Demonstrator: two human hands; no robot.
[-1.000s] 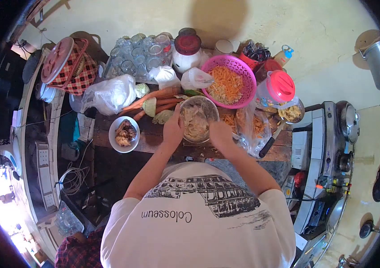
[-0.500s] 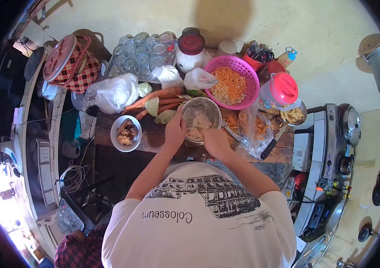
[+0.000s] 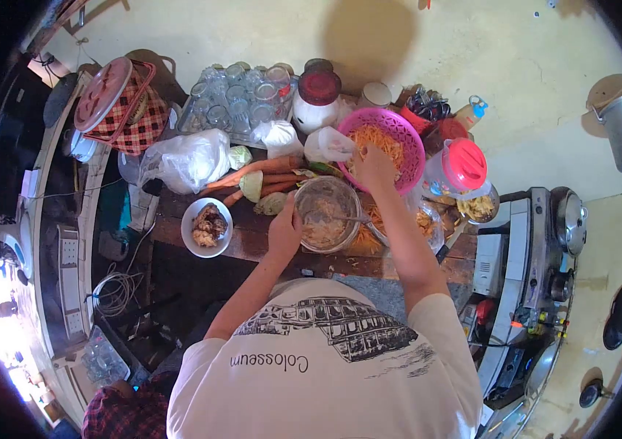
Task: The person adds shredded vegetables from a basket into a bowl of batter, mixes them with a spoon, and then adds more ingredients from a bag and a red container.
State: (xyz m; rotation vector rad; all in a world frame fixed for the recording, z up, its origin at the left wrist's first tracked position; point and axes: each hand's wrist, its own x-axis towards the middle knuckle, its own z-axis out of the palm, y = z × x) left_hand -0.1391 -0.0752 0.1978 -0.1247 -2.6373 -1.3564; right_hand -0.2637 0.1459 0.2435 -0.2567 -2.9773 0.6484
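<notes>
Over pink perforated colander (image 3: 407,135), right hand (image 3: 374,165), shredded carrot (image 3: 384,137)

shirt print: "Colosseum", the one word I can actually read here, on the back of the white t-shirt (image 3: 325,380) at 6 o'clock, just under a black sketch of arched ruins
how it reads: upside down from this head view, letters running right to left
red-lid jar (image 3: 315,101): at 12 o'clock, no label I can make out
pink-lid jug (image 3: 457,164): around 2 o'clock, some small coloured marks low on its side, way too tiny to read
stove (image 3: 545,241): at 3 o'clock, any markings are too blurry to read
everything else: no readable text, brands or numbers
</notes>
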